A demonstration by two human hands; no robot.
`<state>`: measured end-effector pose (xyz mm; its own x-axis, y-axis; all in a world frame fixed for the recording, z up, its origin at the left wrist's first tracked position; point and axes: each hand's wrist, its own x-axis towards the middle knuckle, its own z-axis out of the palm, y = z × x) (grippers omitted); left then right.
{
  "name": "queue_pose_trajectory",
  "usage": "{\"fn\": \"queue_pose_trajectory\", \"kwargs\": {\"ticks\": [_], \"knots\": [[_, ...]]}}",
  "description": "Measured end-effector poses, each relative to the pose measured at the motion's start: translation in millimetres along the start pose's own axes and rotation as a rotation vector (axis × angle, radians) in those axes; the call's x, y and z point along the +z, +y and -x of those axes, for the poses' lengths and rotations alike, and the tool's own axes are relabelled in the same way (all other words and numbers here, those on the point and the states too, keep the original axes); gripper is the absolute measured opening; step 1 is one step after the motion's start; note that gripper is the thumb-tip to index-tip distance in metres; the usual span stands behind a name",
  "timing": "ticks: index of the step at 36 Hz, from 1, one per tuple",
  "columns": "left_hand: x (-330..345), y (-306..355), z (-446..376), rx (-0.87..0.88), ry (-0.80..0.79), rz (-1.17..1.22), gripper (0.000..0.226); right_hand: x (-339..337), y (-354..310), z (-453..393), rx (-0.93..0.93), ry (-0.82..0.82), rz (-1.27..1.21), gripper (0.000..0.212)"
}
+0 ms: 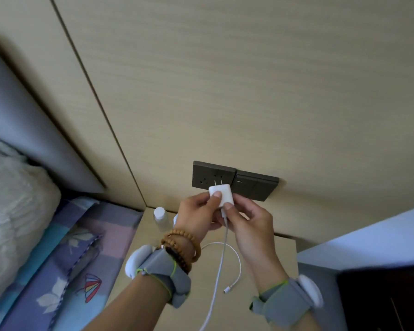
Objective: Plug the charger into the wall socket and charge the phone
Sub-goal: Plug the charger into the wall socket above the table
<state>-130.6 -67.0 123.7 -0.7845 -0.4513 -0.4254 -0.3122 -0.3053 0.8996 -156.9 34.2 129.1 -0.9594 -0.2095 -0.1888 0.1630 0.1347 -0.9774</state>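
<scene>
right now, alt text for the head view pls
Both hands, left hand and right hand, hold a white charger with prongs just short of a dark wall socket. Its cable trails onto the bedside table.

White square charger (221,194), rounded corners, held upright just at 6 o'clock of the dark grey wall socket (213,176). Two thin prongs aimed up at the socket's slots, tips over its face but not yet seated. Socket flush on the beige wall, one square plate with hole sets. White cable (221,259) dropping from the charger's base toward 6 o'clock, looping over the desk, free connector end lying at 5 o'clock. Phone not visible.
</scene>
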Motion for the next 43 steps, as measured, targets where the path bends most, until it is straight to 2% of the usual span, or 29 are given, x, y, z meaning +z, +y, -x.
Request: {"fn": "queue_pose_trajectory", "kwargs": {"ticks": [14,18,21,26,36,43], "knots": [[-10,7,-9,0.065,-0.061,-0.174,0.025,18,1,4,0.025,0.069,-0.124,0.025],[-8,7,-7,0.093,-0.012,-0.231,0.028,18,3,3,0.021,0.069,-0.150,0.020],[-6,9,-8,0.102,0.020,-0.214,0.020,17,1,-1,-0.008,0.053,-0.151,0.024],[-5,13,-10,0.080,0.049,-0.227,0.017,18,-1,-4,0.005,0.044,-0.145,0.022],[-2,22,-15,-0.026,0.054,-0.269,0.026,19,-4,-3,-0.037,0.053,-0.081,0.023],[-2,30,-18,-0.042,0.077,-0.399,0.028,21,-9,-1,0.042,0.040,-0.218,0.027]]}}
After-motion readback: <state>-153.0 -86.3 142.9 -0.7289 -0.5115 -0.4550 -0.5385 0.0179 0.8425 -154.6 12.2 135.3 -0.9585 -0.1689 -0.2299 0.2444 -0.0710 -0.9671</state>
